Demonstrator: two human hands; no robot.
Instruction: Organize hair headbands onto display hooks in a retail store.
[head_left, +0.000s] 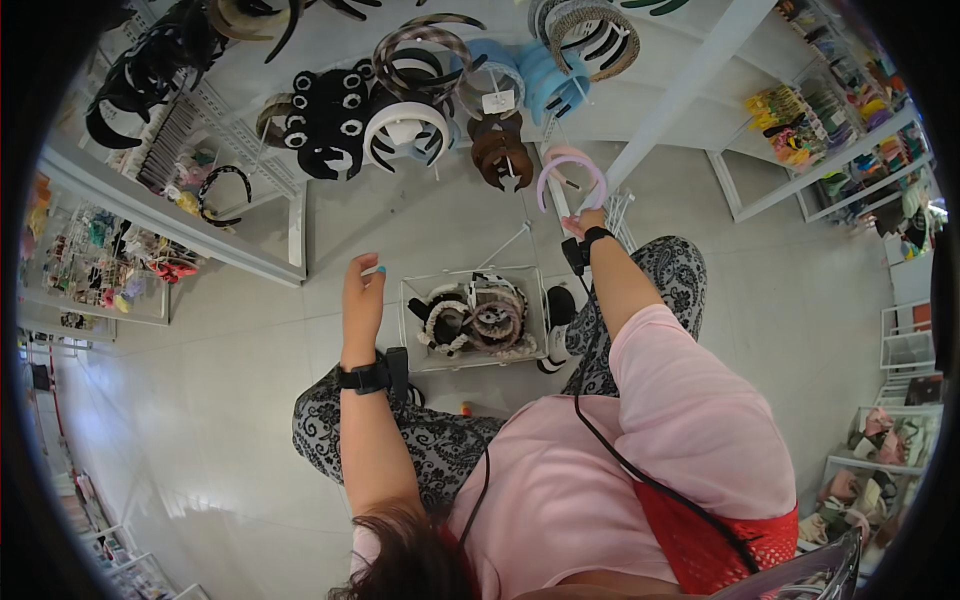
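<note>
My left hand (364, 296) is raised above the floor, to the left of a white wire basket (411, 360). It holds nothing, and its fingers are apart and slightly bent. Several headbands lie in the basket, among them a mauve headband (496, 328) and a cream ruffled one (448, 346). My right hand (589, 220) reaches forward to the lower end of a lavender headband (573, 159). The grip there is too small to make out. Just behind the lavender headband is a pale pink headband (556, 172).
White display racks bear black flower-trimmed headbands (330, 112), a white headband (406, 112), brown headbands (501, 154) and blue headbands (551, 79). A white rack post (675, 97) slants near my right hand. Hair accessories (806, 124) hang at the right. My knees flank the basket.
</note>
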